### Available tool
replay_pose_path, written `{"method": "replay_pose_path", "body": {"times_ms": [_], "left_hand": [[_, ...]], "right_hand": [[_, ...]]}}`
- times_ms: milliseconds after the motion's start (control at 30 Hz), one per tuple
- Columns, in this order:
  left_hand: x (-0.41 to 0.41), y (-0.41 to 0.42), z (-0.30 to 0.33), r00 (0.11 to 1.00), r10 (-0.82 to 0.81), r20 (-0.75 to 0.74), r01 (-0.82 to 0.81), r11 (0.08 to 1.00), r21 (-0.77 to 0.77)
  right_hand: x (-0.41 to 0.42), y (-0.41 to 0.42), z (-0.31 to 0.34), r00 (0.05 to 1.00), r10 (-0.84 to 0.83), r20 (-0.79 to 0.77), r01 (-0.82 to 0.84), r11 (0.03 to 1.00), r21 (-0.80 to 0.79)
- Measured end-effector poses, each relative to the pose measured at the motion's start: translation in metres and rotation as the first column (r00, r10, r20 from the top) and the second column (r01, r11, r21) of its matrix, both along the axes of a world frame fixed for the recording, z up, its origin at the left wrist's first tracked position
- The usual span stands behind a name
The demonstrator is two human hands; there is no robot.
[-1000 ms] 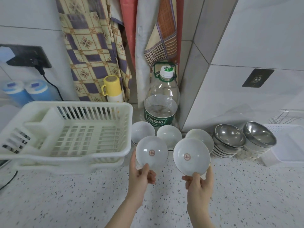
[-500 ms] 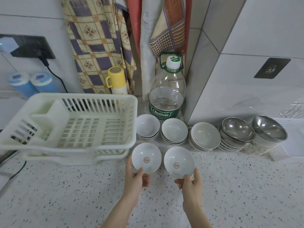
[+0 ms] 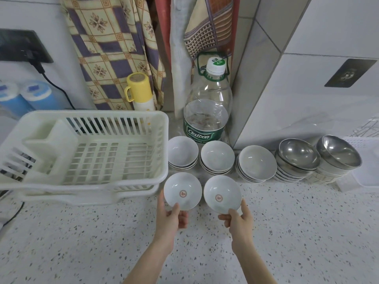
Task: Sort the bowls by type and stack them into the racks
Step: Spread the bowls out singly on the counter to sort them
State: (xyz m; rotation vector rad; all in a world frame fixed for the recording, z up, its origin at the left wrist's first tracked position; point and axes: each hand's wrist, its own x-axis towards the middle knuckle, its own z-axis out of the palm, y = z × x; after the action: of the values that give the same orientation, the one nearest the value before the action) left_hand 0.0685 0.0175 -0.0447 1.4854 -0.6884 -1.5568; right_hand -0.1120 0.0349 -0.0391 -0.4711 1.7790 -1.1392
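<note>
Left hand point(image 3: 171, 219) pinches a white bowl point(image 3: 182, 191) at its 6 o'clock rim, thumb inside, fingers under. Right hand point(image 3: 239, 221) has the same grip on a second bowl point(image 3: 222, 194), thumb on the rim at 6. Both bowls tilted toward camera, red marks visible, side by side just above the table point(image 3: 82, 242). Rack point(image 3: 86, 156) at 9 o'clock of the left bowl, nearly touching. Three white stacks point(image 3: 217, 157) at 12 o'clock, steel bowl stacks point(image 3: 317, 158) at 2. Bottle point(image 3: 207, 111) behind the stacks, yellow cup point(image 3: 139, 89) at 11.
</note>
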Motion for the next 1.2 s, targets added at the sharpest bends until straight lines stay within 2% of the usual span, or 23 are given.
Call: {"method": "replay_pose_path", "body": {"times_ms": [833,1200], "left_hand": [[-0.01,0.002,-0.008,0.995,0.096,-0.024,-0.096,0.995,-0.002],[-0.021,0.005,-0.006,0.977,0.195,-0.089,-0.193,0.981,0.025]], "right_hand": [[0.01,0.015,0.001,0.981,0.173,-0.087,-0.173,0.985,0.007],[0.019,0.018,0.002,0.979,0.15,-0.136,-0.151,0.989,0.007]]}}
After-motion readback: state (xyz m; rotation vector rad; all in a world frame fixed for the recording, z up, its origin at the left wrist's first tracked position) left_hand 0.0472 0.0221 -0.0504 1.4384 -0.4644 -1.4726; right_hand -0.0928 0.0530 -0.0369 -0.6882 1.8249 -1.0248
